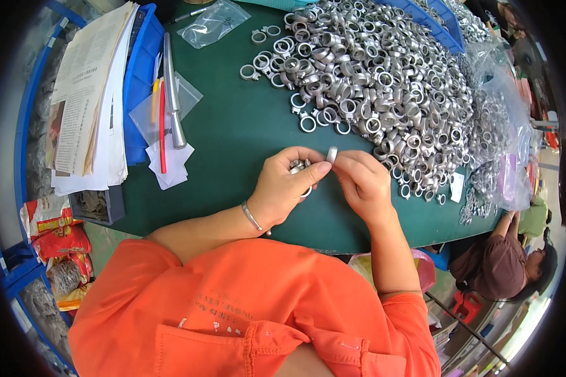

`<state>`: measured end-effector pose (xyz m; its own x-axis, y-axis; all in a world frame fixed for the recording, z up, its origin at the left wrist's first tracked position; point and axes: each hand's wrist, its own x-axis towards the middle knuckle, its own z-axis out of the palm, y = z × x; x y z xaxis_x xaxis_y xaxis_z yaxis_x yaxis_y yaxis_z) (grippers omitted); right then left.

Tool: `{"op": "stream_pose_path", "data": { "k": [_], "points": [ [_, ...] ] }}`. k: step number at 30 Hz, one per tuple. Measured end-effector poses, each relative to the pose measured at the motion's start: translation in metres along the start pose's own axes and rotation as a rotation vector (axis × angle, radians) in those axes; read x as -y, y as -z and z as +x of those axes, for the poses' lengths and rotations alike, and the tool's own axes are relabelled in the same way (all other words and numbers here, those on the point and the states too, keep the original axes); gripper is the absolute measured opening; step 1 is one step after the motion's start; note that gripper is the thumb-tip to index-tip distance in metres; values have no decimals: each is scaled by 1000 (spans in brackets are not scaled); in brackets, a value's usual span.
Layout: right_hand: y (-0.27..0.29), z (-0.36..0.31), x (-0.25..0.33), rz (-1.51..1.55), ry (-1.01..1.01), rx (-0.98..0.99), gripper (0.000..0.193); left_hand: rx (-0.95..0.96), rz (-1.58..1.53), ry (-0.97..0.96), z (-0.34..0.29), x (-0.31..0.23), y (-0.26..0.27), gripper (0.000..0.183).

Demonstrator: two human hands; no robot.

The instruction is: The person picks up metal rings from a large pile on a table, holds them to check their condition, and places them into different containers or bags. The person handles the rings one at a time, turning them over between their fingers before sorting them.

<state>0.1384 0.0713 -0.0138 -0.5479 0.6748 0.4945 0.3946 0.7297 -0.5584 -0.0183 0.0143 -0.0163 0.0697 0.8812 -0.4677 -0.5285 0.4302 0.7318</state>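
Observation:
A single silver-grey metal ring stands up between my two hands, over the near part of the green table. My right hand pinches it from the right with thumb and fingertips. From the other side the thumb and forefinger of my left hand meet at the same ring. Several more metal rings are tucked inside the curled left fingers, partly hidden by the thumb. Beyond both hands spreads a large heap of similar rings, with a few loose rings at its near left edge.
On the left lie a tapered metal rod, a red stick and a blue bin beside stacked papers. A clear bag is at the back. Another blue tray borders the heap. Another person sits at right.

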Motion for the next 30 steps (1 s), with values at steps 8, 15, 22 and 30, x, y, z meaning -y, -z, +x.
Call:
{"op": "stream_pose_path", "data": {
  "k": [8, 15, 22, 30],
  "points": [
    [5, -11, 11, 120, -205, -119, 19, 139, 387, -491, 2, 6, 3, 9],
    [9, -13, 22, 557, -487, 48, 29, 179, 538, -635, 2, 9, 4, 13],
    [8, -15, 15, 533, -332, -52, 33, 140, 488, -552, 0, 8, 3, 15],
    [14, -29, 10, 1454, -651, 41, 32, 6, 294, -210, -5, -2, -4, 9]
  ]
}}
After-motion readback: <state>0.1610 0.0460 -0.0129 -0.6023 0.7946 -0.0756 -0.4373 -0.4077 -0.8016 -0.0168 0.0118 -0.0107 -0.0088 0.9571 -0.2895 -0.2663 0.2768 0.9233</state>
